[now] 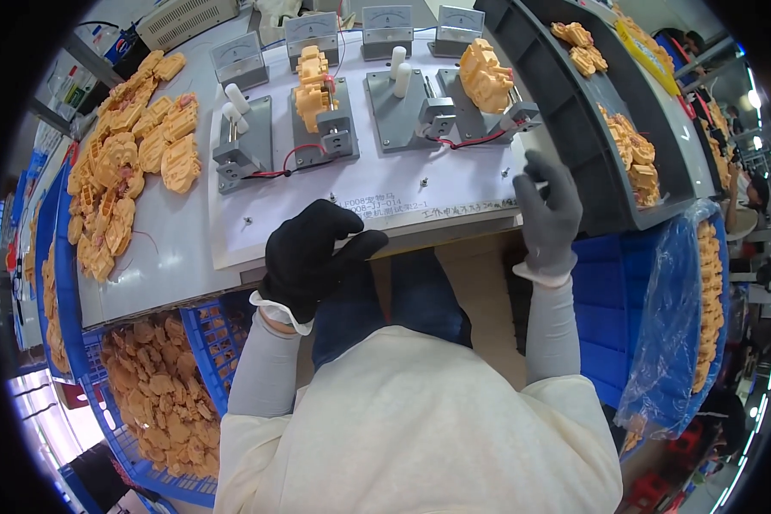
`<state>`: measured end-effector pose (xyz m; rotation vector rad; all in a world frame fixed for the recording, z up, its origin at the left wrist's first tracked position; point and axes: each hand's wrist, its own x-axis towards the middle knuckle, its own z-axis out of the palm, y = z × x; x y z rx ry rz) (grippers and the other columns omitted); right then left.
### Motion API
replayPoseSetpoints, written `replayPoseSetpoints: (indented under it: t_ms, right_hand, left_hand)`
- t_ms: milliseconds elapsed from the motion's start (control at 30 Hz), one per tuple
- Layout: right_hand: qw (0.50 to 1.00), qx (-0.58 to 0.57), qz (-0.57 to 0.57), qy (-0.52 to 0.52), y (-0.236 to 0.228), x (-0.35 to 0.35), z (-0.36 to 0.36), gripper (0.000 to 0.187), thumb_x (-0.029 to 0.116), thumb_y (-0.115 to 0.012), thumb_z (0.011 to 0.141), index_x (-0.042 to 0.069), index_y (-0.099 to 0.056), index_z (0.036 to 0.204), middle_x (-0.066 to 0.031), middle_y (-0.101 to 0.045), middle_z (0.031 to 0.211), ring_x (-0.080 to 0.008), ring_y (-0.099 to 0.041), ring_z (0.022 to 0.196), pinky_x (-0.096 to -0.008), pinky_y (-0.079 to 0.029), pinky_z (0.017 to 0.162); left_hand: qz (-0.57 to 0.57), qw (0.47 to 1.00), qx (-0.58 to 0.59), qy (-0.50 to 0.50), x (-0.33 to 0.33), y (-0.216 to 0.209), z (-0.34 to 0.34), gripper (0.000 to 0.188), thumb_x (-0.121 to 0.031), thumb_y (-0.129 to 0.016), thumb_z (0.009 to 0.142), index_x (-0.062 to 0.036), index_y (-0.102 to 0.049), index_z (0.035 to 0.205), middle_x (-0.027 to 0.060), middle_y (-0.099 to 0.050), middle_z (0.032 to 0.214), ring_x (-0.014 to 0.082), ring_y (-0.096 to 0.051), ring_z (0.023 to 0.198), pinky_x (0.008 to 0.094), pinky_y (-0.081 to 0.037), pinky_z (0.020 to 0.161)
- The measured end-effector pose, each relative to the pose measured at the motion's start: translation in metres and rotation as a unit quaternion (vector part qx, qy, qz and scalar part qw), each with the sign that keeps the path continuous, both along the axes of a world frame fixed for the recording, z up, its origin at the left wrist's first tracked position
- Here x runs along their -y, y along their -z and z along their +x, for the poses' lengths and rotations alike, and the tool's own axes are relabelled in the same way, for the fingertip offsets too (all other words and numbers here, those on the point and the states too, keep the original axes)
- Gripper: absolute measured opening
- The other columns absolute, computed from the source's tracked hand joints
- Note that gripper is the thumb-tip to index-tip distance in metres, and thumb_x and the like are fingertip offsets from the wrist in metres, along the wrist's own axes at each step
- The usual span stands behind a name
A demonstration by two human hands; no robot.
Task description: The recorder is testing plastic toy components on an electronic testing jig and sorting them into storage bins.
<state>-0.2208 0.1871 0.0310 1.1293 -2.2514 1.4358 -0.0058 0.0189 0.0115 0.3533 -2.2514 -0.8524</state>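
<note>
My left hand [315,255], in a black glove, hovers at the near edge of the white test board [385,193]. Its thumb and forefinger are apart, with nothing visible between them. At the board's right end is my right hand [550,210] in a grey glove, fingers loosely bent and apart, close to a small toggle switch [505,172]. One orange plastic part [312,90] sits on the second grey fixture from the left. Another orange part [486,79] stands on the rightmost fixture. Bare white posts show on the first fixture [247,141] and the third fixture [394,116].
Analog meters [387,32] line the board's back. Loose orange parts [120,167] are heaped on the left of the table. A dark grey bin [565,111] with more parts stands at right. Below are a filled blue basket [199,343] on the left and a blue crate [606,317] on the right.
</note>
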Motion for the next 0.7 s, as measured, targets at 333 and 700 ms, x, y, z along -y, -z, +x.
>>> replayPoseSetpoints:
  t_ms: [333,700]
  right_hand:
    - [0.993,-0.114,0.024,0.009,0.036,0.011,-0.031,0.008,0.007,-0.068,0.068,0.004,-0.067,0.075,-0.0088,-0.063,0.075,-0.0252,-0.057,0.075,-0.0352,-0.044,0.07]
    - [0.997,-0.066,-0.031,-0.003,-0.01,-0.059,-0.068,0.031,-0.002,-0.063,0.077,0.001,-0.062,0.108,-0.0052,-0.066,0.092,-0.0073,-0.06,0.078,-0.0193,-0.047,0.064]
  left_hand:
    - [0.024,1.0,0.01,-0.008,-0.004,0.001,-0.003,0.023,-0.018,-0.078,0.069,-0.0073,-0.057,0.073,0.0054,-0.054,0.065,0.0198,-0.054,0.055,0.0299,-0.042,0.05]
    - [0.063,0.997,0.038,-0.026,-0.009,-0.002,0.0,0.021,-0.008,-0.076,0.069,-0.0051,-0.056,0.074,0.0065,-0.051,0.065,0.0171,-0.049,0.054,0.0287,-0.039,0.05]
